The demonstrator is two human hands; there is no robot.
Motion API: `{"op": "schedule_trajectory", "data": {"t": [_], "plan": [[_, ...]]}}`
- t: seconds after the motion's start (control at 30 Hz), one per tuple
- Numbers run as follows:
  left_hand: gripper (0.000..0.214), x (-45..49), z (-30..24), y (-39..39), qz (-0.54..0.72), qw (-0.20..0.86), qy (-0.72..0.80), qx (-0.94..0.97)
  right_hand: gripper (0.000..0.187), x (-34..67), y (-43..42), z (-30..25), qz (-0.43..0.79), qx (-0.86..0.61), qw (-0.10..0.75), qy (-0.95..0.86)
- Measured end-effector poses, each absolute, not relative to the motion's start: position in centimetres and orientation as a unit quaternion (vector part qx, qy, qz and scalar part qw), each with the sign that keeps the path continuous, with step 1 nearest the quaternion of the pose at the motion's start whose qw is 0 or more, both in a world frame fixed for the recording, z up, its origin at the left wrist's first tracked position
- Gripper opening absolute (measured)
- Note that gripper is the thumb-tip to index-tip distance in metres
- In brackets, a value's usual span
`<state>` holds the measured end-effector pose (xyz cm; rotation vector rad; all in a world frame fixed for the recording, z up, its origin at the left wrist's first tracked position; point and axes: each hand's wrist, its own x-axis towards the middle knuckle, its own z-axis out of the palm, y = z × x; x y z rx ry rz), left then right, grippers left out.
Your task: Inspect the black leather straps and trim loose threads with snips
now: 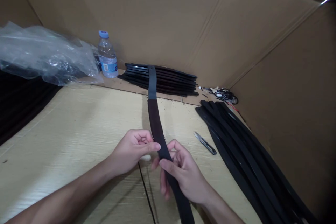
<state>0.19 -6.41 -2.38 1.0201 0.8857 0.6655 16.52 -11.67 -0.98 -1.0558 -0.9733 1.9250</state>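
Observation:
A long black strap [156, 120] runs from the far stack toward me, its far end a greyer, smoother section. My left hand [138, 143] pinches the strap's left edge between thumb and fingers. Lower down, my right hand [183, 171] grips the same strap, thumb on top and fingers curled beneath. Below my left hand hangs a thin dark cord [146, 187]; its upper end is hidden near my fingers. Small thread snips [206, 143] lie on the table to the right of my hands.
Behind the strap lies a stack of black strips [168, 78] against the cardboard wall [157, 14]. A water bottle [107, 56] and clear plastic bag [49, 56] stand at back left. More black straps [241, 147] cover the right side, near tangled cords [223, 94]. Dark material [23, 101] lies left.

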Motion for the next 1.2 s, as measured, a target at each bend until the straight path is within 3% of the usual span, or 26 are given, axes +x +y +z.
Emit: {"op": "schedule_trajectory", "data": {"t": [0.2,0.43,0.6,0.83,0.9,1.0,1.13,1.2], "plan": [[0.038,0.5,-2.7,-6.1,0.338,0.644,0.486,0.484,0.024,16.2,-11.7,-1.7,0.7,-0.445,0.42,-0.368],[0.035,0.7,-2.9,-6.3,0.313,0.697,0.44,0.472,0.031,16.1,-11.4,-1.9,0.665,-0.47,0.403,-0.418],[0.035,0.6,-3.0,-6.4,0.306,0.707,0.437,0.465,0.03,16.2,-11.4,-1.7,0.716,-0.435,0.383,-0.39],[0.034,0.7,-2.8,-6.5,0.323,0.692,0.441,0.471,0.018,16.2,-11.7,-2.5,0.695,-0.434,0.45,-0.355],[0.035,0.8,-2.8,-6.6,0.314,0.696,0.441,0.471,0.018,16.2,-11.6,-2.5,0.69,-0.441,0.444,-0.363],[0.035,0.7,-2.8,-6.6,0.302,0.699,0.441,0.475,0.034,16.4,-11.5,-2.3,0.678,-0.459,0.424,-0.386],[0.037,0.6,-2.7,-6.5,0.292,0.703,0.439,0.477,0.027,16.5,-11.3,-1.9,0.687,-0.455,0.394,-0.407],[0.037,0.6,-2.6,-6.4,0.292,0.711,0.435,0.469,0.032,16.5,-11.3,-1.8,0.713,-0.446,0.377,-0.389]]}}
